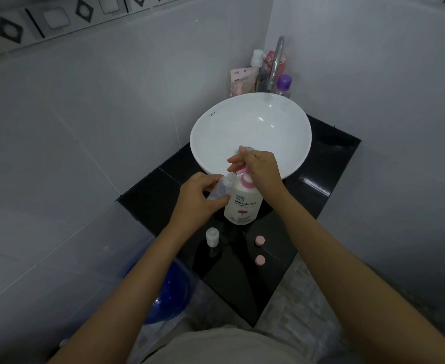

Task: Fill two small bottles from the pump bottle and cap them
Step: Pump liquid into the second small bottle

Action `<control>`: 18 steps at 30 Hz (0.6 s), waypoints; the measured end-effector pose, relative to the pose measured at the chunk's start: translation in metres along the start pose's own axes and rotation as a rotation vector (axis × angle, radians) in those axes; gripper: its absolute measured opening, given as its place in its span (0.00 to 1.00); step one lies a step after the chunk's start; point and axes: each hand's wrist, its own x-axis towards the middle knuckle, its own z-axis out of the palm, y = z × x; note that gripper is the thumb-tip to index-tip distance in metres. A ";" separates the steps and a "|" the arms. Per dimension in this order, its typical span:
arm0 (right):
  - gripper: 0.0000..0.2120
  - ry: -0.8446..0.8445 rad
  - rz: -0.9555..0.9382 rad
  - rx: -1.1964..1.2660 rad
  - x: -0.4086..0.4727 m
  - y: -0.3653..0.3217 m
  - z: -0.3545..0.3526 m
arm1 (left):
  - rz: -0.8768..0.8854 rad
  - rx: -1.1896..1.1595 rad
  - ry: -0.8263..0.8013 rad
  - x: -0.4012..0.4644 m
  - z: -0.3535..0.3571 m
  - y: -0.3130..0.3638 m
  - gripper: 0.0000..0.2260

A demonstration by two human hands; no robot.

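Pump bottle (pixel 243 203): stands on the black counter (pixel 329 164) just in front of the sink (pixel 250 122), its pink pump head under the right hand (pixel 260 166).
Right hand: rests on top of the pump, fingers bent over the pink head and reaching toward the spout; by my reading it is pressing or about to press.
Left hand (pixel 200 198): curled round a clear small bottle (pixel 222 186), thumb and fingers gripping its sides, holding it tilted with the mouth up beside the spout.
Held bottle: the one being filled now, as I judge it; uncapped.
Second bottle (pixel 212 236): upright on the counter, near the front of the pump bottle and to its left, uncapped, with white at the bottom, so it looks already filled or partly filled.
Caps (pixel 259 240): two pink ones lie loose on the counter, apart from both bottles, the other (pixel 260 259) nearer the person.
Done: one bottle probably has its fill.
Left: finish the held bottle, then cap both.
Hidden: the spout tip and the held bottle's mouth are covered by fingers, so whether liquid is flowing cannot be told.
Hard to make out: the level in the held bottle; how full the second one is.
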 end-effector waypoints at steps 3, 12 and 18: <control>0.19 0.009 -0.006 -0.008 -0.001 0.000 0.001 | 0.023 -0.023 0.003 0.001 -0.002 0.004 0.20; 0.19 -0.030 0.014 0.051 0.001 0.001 -0.002 | 0.016 -0.097 0.009 0.003 -0.007 0.014 0.16; 0.17 -0.015 0.006 0.146 0.005 0.003 -0.006 | -0.011 -0.216 0.008 0.004 -0.011 0.015 0.12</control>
